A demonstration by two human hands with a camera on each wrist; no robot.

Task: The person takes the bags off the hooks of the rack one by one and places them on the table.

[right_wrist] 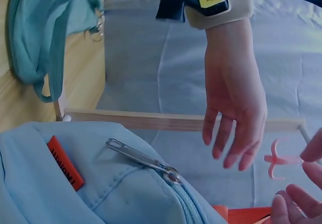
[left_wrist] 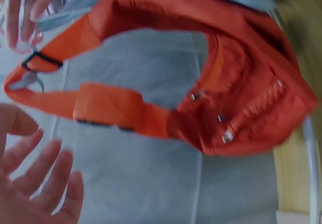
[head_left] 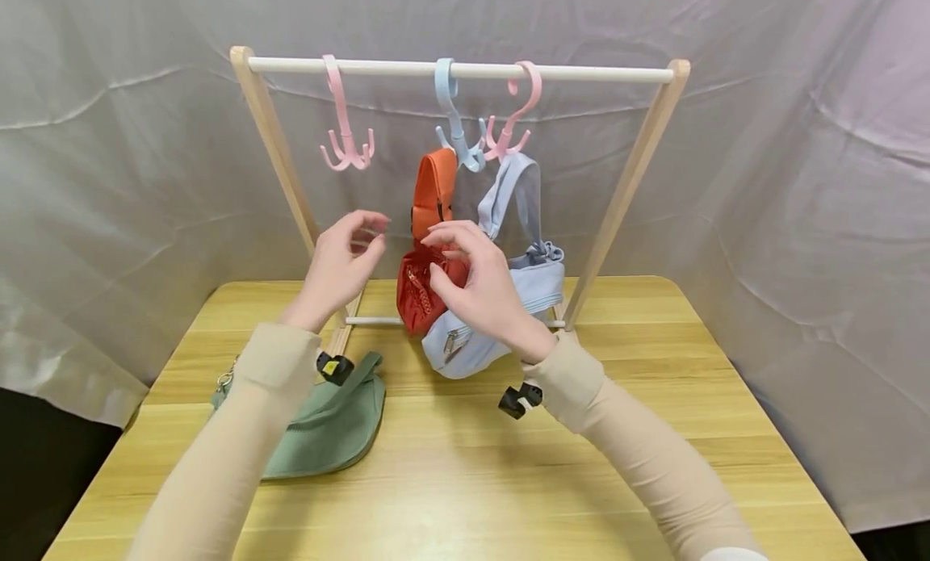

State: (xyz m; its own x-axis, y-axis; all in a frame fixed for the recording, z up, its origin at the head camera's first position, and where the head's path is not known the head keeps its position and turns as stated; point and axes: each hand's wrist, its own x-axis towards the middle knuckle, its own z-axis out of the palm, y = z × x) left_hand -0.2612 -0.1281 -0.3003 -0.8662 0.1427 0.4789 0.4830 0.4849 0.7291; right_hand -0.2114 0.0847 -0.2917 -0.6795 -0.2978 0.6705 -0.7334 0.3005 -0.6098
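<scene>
The left hand (head_left: 343,253), fingers released, hovers left of the red bag (head_left: 418,295), which hangs from the blue hook (head_left: 452,113); the right hand (head_left: 481,285), also released, hovers at the bag's near right. The pale blue bag (head_left: 538,286) hangs right; the green bag (head_left: 330,436) lies near left.

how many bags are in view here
3: the red bag hangs below the blue hook, the light blue bag hangs to its right, and the green bag lies on the table at the left, partly covered by the left sleeve.
</scene>
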